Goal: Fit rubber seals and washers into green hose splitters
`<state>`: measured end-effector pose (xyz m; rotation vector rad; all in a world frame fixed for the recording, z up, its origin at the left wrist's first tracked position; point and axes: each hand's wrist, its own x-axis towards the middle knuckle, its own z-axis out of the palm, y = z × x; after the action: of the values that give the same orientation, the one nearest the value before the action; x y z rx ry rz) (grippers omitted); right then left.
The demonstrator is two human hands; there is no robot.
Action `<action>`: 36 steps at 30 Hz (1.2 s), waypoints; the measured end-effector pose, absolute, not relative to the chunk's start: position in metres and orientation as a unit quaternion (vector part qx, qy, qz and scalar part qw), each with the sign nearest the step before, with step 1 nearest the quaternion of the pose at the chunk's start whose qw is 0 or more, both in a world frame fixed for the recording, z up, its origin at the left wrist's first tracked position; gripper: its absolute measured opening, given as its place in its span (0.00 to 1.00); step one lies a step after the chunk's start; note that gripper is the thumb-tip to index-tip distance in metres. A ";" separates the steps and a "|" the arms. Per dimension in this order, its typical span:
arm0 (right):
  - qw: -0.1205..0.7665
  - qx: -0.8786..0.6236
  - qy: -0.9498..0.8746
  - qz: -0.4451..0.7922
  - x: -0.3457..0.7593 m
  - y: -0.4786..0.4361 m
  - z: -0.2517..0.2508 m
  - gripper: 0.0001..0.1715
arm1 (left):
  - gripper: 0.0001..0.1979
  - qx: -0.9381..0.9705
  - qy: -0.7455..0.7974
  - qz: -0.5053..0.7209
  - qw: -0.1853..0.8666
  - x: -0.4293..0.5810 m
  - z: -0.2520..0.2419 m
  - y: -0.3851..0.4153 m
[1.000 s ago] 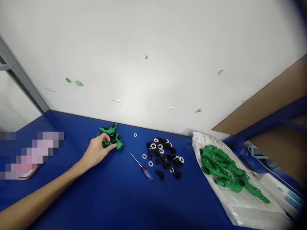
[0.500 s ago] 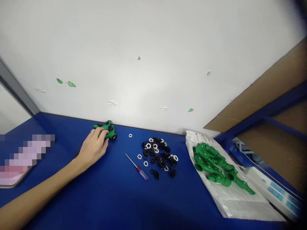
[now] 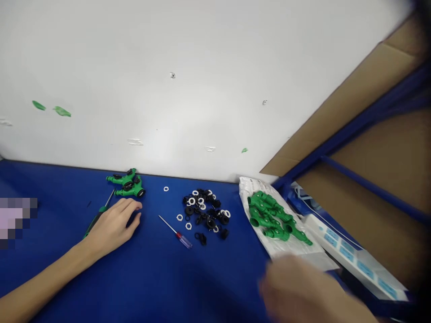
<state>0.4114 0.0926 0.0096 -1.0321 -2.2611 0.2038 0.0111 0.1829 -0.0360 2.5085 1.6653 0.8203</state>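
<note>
My left hand [image 3: 112,224] lies on the blue table [image 3: 151,278] with its fingers loosely stretched, holding nothing. Just beyond its fingertips, against the wall, sit assembled green fittings with black knobs [image 3: 127,184]. A green-handled screwdriver [image 3: 97,215] lies partly under the hand's left side. My right hand [image 3: 303,291] comes into view at the lower right, smeared by motion, so its fingers cannot be read. It is below a white plastic bag [image 3: 286,251] that carries a heap of green fittings [image 3: 272,217].
A pile of black and white rings [image 3: 204,213] lies mid-table, with a clear-handled red screwdriver [image 3: 177,232] to its left. A white power strip [image 3: 350,260] and a blue-framed shelf with cardboard [image 3: 363,148] are at the right. A white wall runs behind the table.
My left hand let go of the green fittings and drew back toward me. My right hand entered at the lower right. The view swung to the right.
</note>
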 end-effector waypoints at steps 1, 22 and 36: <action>0.303 -0.433 -0.847 0.054 0.418 0.112 0.023 0.14 | 0.09 0.804 0.541 0.244 0.011 0.011 -0.036 0.182; 0.278 -0.570 -0.747 0.199 0.400 0.166 0.039 0.21 | 0.06 0.790 0.415 0.397 0.215 0.023 -0.021 0.161; 0.261 -0.408 -0.831 0.272 0.277 0.185 0.020 0.09 | 0.20 0.267 0.382 0.514 0.720 0.053 -0.020 0.138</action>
<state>0.2768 0.1848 0.0195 -1.1049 -2.2500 0.7362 0.0535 0.1378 -0.0204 0.5890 0.8445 1.1353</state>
